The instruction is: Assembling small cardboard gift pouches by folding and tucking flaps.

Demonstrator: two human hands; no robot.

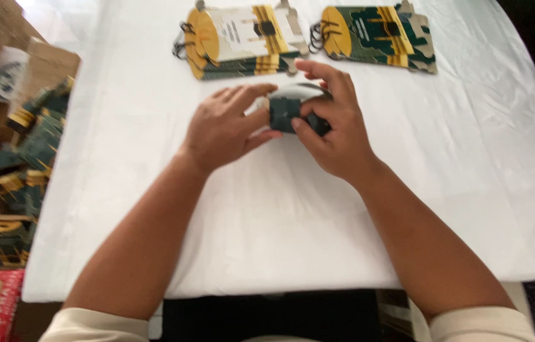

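Fingers (251, 95) of the left hand (226, 126) and those of the right hand (334, 123) close together around a small dark green card piece (284, 113), thumbs pressed on its near face, with a pale rounded part (296, 90) showing just above it; motion blur makes it hard to tell whether this is a folded tag or a small box. The piece is held just over the middle of the tabletop (280, 215), which is covered by a white cloth, both forearms reaching in from the near edge.

At the far side, just beyond the hands, lies a fanned stack of flat printed cards (242, 41) in yellow, white and dark green, with dark cord loops at its left end. A second stack (378, 35), mostly green and yellow, sits to its right, the two near each other but apart.

Off the left edge of the tabletop, a heap of similar green and yellow pieces (17, 177) fills a brown cardboard box (58, 63), lower than the cloth.
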